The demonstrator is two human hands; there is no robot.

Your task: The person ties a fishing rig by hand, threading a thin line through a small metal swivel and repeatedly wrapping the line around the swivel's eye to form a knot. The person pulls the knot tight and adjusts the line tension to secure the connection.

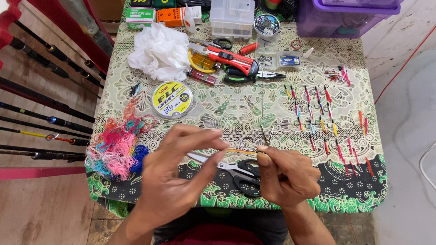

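Two bare hands are working just above the near edge of the surface [136, 90], which is wearing a green and cream patterned cloth; the right hand [286, 177] is pinching a small fishing hook [247, 145] between thumb and forefinger, its grip clenched on the shank; the hook is showing a thin silvery curve and a short orange-yellow sleeve [236, 151] along its shank; the left hand [177, 172] is meeting it from the other side, fingertips [218, 144] closing near the sleeve's end, though whether they are touching it I cannot tell; black-handled scissors [236, 170] are lying right beneath the hands; a tangle of pink and blue thread [116, 149] is sitting to the left; rows of finished coloured hooks [322, 118] are lying to the right; a round spool of line [172, 99] is resting further back.
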